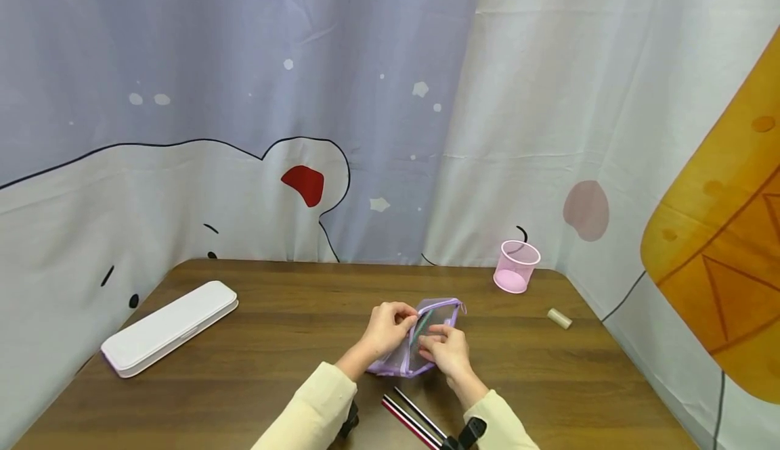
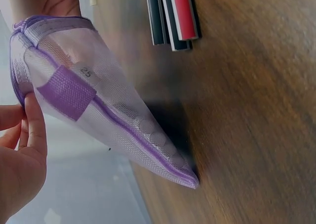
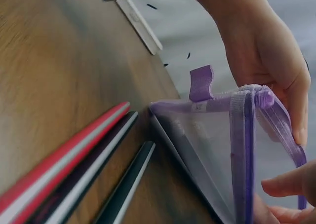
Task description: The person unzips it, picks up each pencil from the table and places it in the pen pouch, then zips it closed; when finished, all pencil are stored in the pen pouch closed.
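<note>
A purple mesh zip pouch (image 1: 393, 362) stands unzipped on the brown table, its mouth gaping upward. My left hand (image 1: 388, 331) pinches the rim on the far left side, thumb against fingers; the left wrist view shows this left hand (image 2: 22, 160) close up. At the mouth is my right hand (image 1: 447, 352), its thumb and fingers spread apart with a gap in the right wrist view. A green strip (image 1: 422, 326) shows inside the pouch. Through the mesh, small rounded shapes (image 2: 158, 140) and a label marked 25 (image 2: 86, 72) are visible. Whether the right fingers touch anything inside is unclear.
Several slim striped pencils (image 1: 409, 417), red and dark, lie just in front of the pouch. A long white case (image 1: 170, 328) sits at the left. At the back right are a pink pen cup (image 1: 514, 274) and a small beige cylinder (image 1: 559, 318). Printed curtains (image 1: 390, 98) surround the table.
</note>
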The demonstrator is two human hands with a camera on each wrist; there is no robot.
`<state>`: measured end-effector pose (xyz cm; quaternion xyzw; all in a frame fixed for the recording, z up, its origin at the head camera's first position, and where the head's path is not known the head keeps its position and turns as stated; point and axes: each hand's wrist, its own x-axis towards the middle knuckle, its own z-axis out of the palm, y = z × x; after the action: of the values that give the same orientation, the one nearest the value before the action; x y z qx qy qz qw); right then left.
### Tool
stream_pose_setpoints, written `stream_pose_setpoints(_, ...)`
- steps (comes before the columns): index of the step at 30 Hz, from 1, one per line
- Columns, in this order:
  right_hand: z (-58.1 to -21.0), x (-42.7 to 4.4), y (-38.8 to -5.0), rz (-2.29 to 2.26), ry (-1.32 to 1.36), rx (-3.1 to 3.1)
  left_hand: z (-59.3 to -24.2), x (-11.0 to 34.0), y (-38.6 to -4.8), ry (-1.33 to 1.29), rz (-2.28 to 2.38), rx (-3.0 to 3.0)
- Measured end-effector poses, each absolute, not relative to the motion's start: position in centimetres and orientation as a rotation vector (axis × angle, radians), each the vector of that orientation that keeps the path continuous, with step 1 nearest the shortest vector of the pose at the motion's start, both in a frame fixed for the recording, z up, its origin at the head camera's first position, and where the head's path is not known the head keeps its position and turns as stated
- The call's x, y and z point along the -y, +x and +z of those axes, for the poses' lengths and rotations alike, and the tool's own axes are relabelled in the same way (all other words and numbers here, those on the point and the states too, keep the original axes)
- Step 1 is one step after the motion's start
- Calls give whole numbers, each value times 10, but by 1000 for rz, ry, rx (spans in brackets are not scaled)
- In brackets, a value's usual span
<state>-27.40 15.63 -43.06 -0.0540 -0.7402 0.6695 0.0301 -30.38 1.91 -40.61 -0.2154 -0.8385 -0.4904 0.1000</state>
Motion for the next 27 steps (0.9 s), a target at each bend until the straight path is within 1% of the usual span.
stream_pose_setpoints(4, -427, -162, -267, 1956, -48, 2357, -405, -16, -304, -620, -1467, 2481)
stream_pose_setpoints(7, -421, -174, -257, 1785, 121, 2494, -404, -14, -304, -607, -1477, 2489)
stream_pose_setpoints(13, -411, -199, -222, 1178, 728, 2854, -403, -10, -304, -603, -1481, 2497)
stream_pose_setpoints(16, -412, -204, -203, 960, 926, 2948, -403, -9, -304, -608, -1470, 2496)
stream_pose_setpoints(19, -417, -206, -190, 754, 983, 2993, -403, -8, -305, -619, -1447, 2491)
stream_pose_setpoints(23, -427, -205, -181, 533, 932, 2985, -403, -8, -306, -617, -1449, 2487)
stream_pose_setpoints(27, -435, -200, -176, 420, 847, 2970, -403, -7, -306, -615, -1471, 2492)
